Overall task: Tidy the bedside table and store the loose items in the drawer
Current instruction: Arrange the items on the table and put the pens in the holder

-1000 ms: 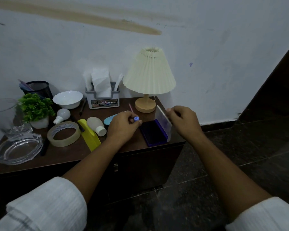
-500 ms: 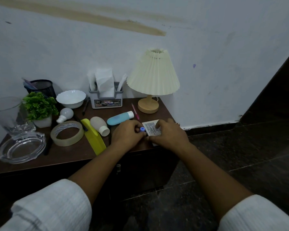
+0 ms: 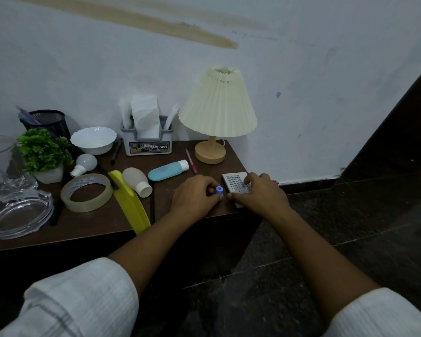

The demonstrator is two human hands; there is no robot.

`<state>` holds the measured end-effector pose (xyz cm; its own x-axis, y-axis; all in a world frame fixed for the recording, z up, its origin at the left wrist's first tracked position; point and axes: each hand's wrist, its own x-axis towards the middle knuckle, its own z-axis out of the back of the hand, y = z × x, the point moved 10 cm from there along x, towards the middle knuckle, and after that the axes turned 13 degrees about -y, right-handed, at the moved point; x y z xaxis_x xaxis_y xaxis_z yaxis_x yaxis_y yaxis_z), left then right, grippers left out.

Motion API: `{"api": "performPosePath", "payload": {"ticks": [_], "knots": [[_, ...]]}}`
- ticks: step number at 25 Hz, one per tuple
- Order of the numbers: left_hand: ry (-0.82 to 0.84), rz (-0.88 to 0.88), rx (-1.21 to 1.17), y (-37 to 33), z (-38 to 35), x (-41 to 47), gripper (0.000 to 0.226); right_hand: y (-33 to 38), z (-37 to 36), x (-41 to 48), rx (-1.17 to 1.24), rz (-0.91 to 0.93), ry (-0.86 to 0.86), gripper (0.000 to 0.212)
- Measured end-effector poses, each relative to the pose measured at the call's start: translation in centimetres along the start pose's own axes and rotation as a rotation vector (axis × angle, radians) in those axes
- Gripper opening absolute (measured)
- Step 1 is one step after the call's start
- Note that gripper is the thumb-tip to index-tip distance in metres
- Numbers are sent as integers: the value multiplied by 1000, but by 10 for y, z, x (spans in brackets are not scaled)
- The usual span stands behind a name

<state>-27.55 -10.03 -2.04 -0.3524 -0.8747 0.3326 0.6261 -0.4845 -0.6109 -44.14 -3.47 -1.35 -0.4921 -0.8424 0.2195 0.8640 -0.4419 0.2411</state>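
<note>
In the head view, a small blue-capped item [image 3: 219, 190] is being clenched in the curled fingers of the left hand [image 3: 195, 194], in front of the cream pleated table lamp [image 3: 216, 105]. A flat closed box with a white printed label [image 3: 236, 184] is being grasped by the right hand [image 3: 260, 194], also in front of the lamp, and is lying on the dark wooden tabletop [image 3: 95, 224]. A light blue squeeze bottle [image 3: 167, 170] and a pink pen [image 3: 191, 164] are lying just left of the lamp's base.
</note>
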Motion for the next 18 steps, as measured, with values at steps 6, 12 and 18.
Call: {"api": "performPosePath", "payload": {"ticks": [6, 12, 18], "knots": [[-1, 7, -18, 0, 6, -2, 29, 3, 16, 0, 86, 16, -64, 47], [-100, 61, -89, 22, 47, 4, 31, 65, 54, -2, 323, 190, -258, 17], [-287, 98, -34, 63, 107, 4, 26, 139, 29, -3, 344, 321, -153, 17]]}}
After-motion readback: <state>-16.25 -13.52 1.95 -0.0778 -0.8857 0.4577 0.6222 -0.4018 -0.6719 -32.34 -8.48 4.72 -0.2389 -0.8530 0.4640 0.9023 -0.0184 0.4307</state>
